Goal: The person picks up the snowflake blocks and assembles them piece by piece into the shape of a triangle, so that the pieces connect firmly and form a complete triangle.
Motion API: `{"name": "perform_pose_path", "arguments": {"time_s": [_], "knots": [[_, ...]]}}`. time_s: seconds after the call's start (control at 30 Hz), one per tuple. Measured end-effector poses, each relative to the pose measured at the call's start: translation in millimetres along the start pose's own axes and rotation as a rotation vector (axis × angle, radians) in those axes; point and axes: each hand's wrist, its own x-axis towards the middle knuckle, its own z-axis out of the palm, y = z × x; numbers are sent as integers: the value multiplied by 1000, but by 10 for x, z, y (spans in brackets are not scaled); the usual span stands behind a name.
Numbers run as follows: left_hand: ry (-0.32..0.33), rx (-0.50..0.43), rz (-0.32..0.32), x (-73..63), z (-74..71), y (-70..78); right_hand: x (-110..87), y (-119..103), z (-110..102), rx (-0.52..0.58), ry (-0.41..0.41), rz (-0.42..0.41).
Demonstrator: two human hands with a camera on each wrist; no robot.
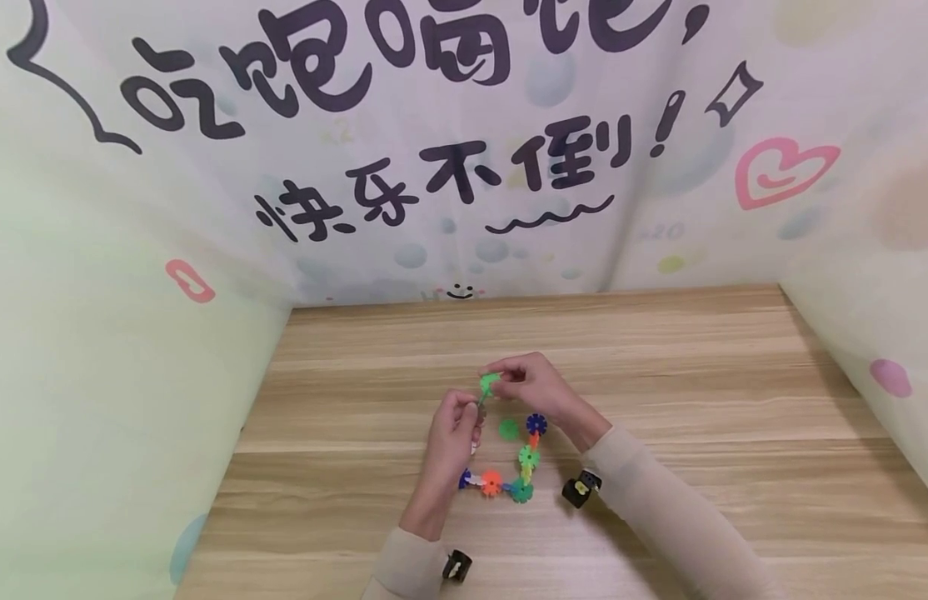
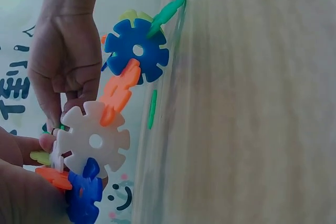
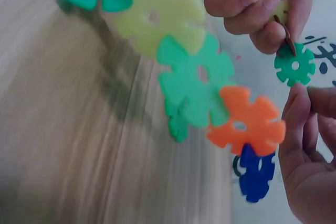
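Observation:
In the head view my left hand (image 1: 451,433) holds one end section of a chain of snowflake discs. My right hand (image 1: 539,387) pinches a green snowflake disc (image 1: 488,383) just beyond the left fingertips. The right wrist view shows that green disc (image 3: 295,66) slotted with a brown disc (image 3: 286,31) at the left fingers, a yellow disc (image 3: 274,4) beside it. Lower on the chain, a white disc (image 2: 94,141) joins a blue disc (image 2: 84,195) in the left wrist view. The chain bends round past an orange disc (image 1: 491,483) and a teal disc (image 1: 521,490) to a dark blue disc (image 1: 536,424).
A loose green disc (image 1: 508,429) lies on the wooden table (image 1: 659,358) inside the bend of the chain. Printed white cloth walls (image 1: 449,267) stand behind the table and at both sides. Black wrist cameras (image 1: 581,488) sit at both sleeves.

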Motion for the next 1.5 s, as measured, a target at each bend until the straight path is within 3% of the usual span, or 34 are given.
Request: {"name": "perform_pose_path", "arguments": {"time_s": [0.27, 0.4, 0.57, 0.7, 0.93, 1.1, 1.23, 1.5], "knots": [[11, -17, 6, 9, -8, 20, -29, 23, 57, 121, 56, 77], [27, 4, 13, 15, -16, 17, -49, 10, 83, 86, 73, 50], [12, 139, 5, -3, -15, 46, -67, -34, 60, 25, 83, -1], [38, 234, 8, -3, 7, 78, -67, -93, 4, -24, 51, -38], [53, 168, 33, 29, 35, 113, -32, -134, -60, 99, -19, -2], [19, 62, 35, 74, 54, 127, -30, -126, -61, 165, 26, 65], [4, 21, 12, 90, 61, 176, -36, -171, -62, 101, 55, 41], [3, 16, -33, 13, 49, 330, -22, -191, -67, -31, -4, -49]]}}
